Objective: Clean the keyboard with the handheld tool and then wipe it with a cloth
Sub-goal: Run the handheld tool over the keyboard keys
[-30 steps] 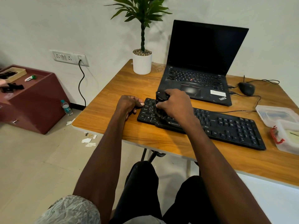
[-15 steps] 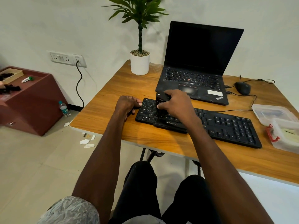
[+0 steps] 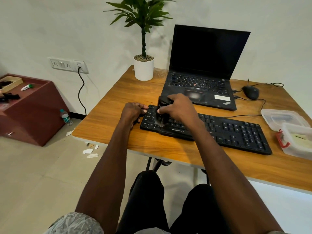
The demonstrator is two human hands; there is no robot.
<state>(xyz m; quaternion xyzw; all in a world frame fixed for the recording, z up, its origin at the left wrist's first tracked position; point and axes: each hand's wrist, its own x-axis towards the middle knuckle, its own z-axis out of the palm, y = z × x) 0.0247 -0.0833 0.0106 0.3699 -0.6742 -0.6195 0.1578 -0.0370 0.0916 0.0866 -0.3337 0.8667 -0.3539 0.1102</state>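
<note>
i see the black zebronics keyboard lying slantwise across the middle of the frame on the wooden table, its left end near the table's left edge. my right hand is clenched around the black handheld tool, which stands upright on the keys at the keyboard's left end; its lower part is blurred, so i cannot tell its tip. my left hand grips the keyboard's left edge, fingers curled onto the outermost keys. both forearms cover the near strip of table and part of the keyboard's front.

just behind the keyboard, upper centre, an open thinkpad laptop with a dark screen; the tool's top overlaps its front left corner. left of it, a white pot with a green plant. to the right, a black wired mouse, its cable trailing across the table.

at the right edge of the frame, two clear plastic containers: the near one has a red clip and something pale greenish inside that i cannot make out; the far one's contents are unclear.

on the floor at left, a small water bottle and paper scraps, beside a maroon cabinet with small items on top. a wall socket holds a black cord.
</note>
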